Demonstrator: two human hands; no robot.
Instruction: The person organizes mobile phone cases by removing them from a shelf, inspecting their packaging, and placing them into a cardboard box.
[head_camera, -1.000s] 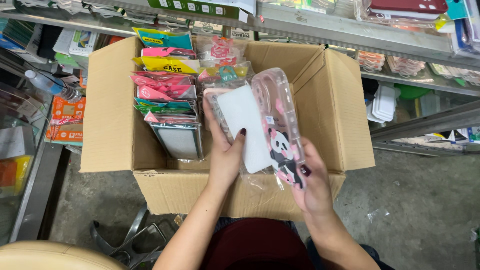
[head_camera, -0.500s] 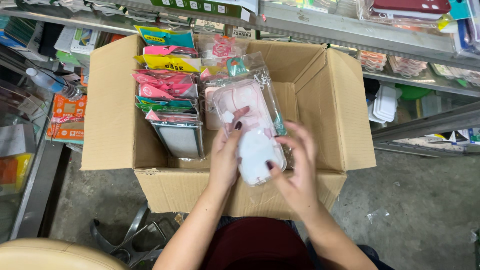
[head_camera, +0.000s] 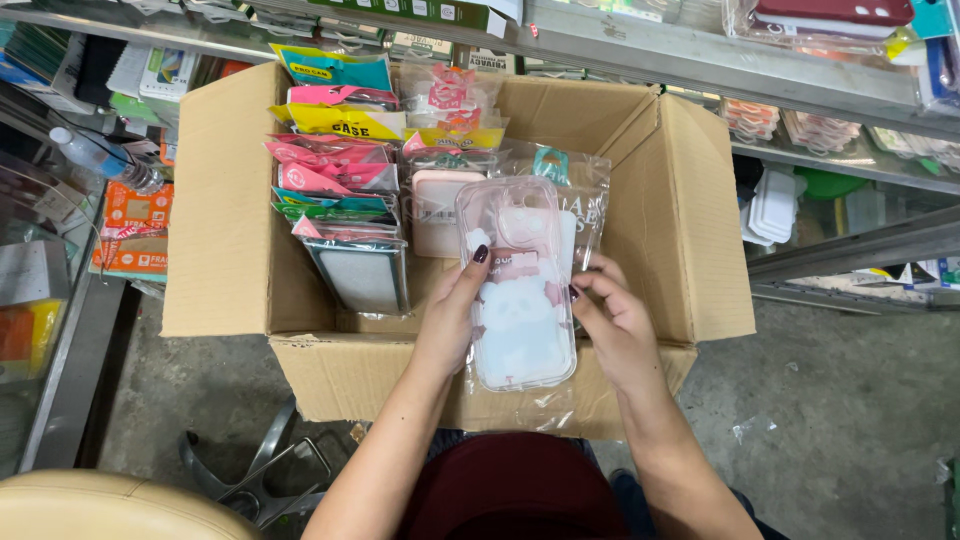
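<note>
We hold a clear phone case (head_camera: 518, 300) printed with a pale panda figure and pink patches, upright and facing us, above the near part of an open cardboard box (head_camera: 690, 210). It sits in a thin transparent sleeve whose loose end hangs below the case. Our left hand (head_camera: 450, 320) is closed on the case's left edge, thumb laid up along its face. Our right hand (head_camera: 620, 325) grips the right edge, fingertips curled onto the rim. Behind the case, inside the box, stand other packaged phone cases (head_camera: 440, 205), one with a pink back just beside ours. Along the box's left wall a tight stack of flat packets (head_camera: 335, 190) in pink, yellow, teal and green stands on edge. Metal shelves (head_camera: 700, 55) holding more packaged goods run behind the box, which sits on a grey concrete floor (head_camera: 850, 400).
</note>
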